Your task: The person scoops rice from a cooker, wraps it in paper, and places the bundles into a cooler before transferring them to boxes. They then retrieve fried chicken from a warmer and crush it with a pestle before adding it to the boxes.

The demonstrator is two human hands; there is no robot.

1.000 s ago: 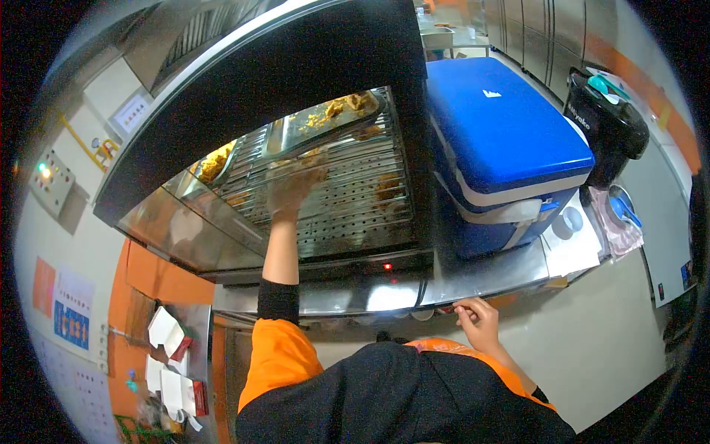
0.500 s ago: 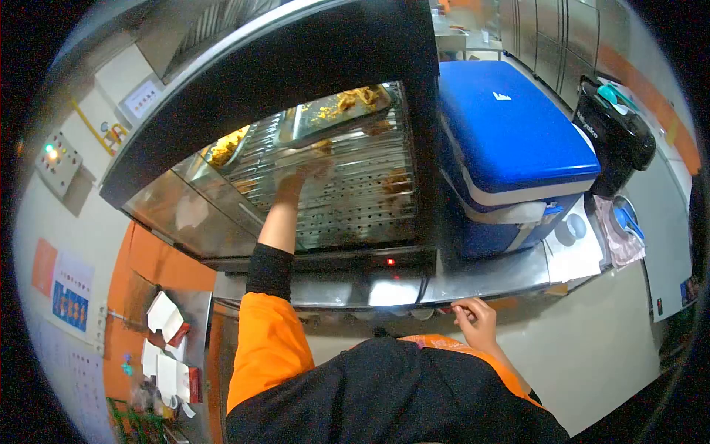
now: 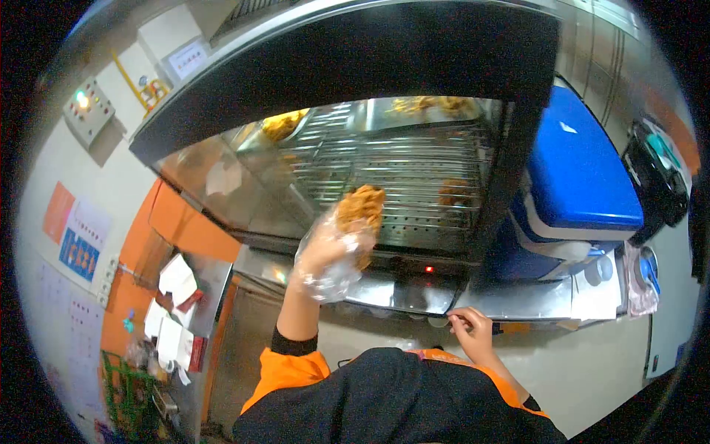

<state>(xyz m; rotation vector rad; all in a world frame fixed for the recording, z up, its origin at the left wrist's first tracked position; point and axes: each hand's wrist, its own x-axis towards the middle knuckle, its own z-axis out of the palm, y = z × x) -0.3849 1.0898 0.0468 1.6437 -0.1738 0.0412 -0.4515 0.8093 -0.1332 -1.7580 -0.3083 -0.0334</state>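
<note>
In my left hand point(image 3: 325, 251), covered by a clear plastic glove, is a piece of golden-brown fried chicken point(image 3: 361, 206). The hand is closed around it at the front opening of a black-framed food warmer point(image 3: 347, 63). Behind it, inside the warmer, lies a wire rack point(image 3: 414, 166) over a perforated metal base, with another fried piece point(image 3: 452, 192) at the right. My bare right hand point(image 3: 472, 328) is by the front edge of the steel counter point(image 3: 403, 296), fingers curled in a pinch. Whatever those fingers hold, if anything, is too small to make out.
Trays of fried food point(image 3: 433, 105) sit at the back and left of the warmer. On the right stand a blue cooler box point(image 3: 584, 170) and a black appliance point(image 3: 654, 177). Open white cartons point(image 3: 177, 281) rest on a side table at the left.
My left hand has come out from deep inside the warmer toward me, now with fried chicken in it. The view has shifted, while my right hand stays near the counter edge.
</note>
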